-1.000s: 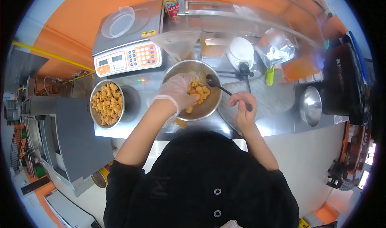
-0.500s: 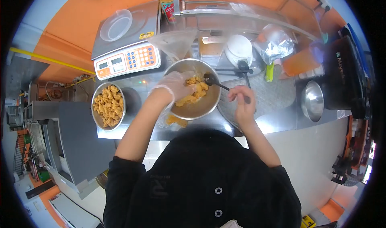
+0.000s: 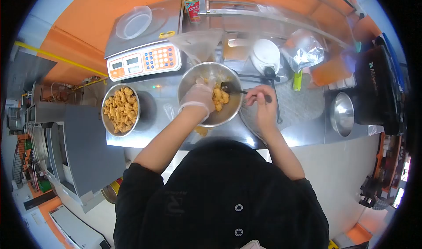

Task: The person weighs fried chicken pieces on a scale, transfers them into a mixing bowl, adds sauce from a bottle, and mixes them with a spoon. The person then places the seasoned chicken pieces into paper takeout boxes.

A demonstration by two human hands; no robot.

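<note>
My left hand (image 3: 200, 96), in a clear plastic glove, reaches into a steel mixing bowl (image 3: 228, 117) and touches fried pieces (image 3: 220, 98) there; its fingertips are partly hidden, so its grip is unclear. My bare right hand (image 3: 262, 100) is closed on the handle of a black spoon (image 3: 230, 87), whose head rests inside the bowl among the pieces. Left of this bowl stands a second steel bowl (image 3: 104, 123) heaped with golden fried pieces (image 3: 120, 110).
A digital scale (image 3: 144, 61) bears a clear plastic lid (image 3: 133, 22). Behind the mixing bowl are a plastic bag (image 3: 198, 44), a can (image 3: 192, 7) and a small white scale (image 3: 265, 53). Rightward lie foil (image 3: 305, 53), an orange bottle (image 3: 330, 69) and an empty steel bowl (image 3: 342, 114).
My gloved left hand has shifted within the bowl, and the fried pieces now sit in a smaller cluster. The spoon head has moved slightly with my right hand.
</note>
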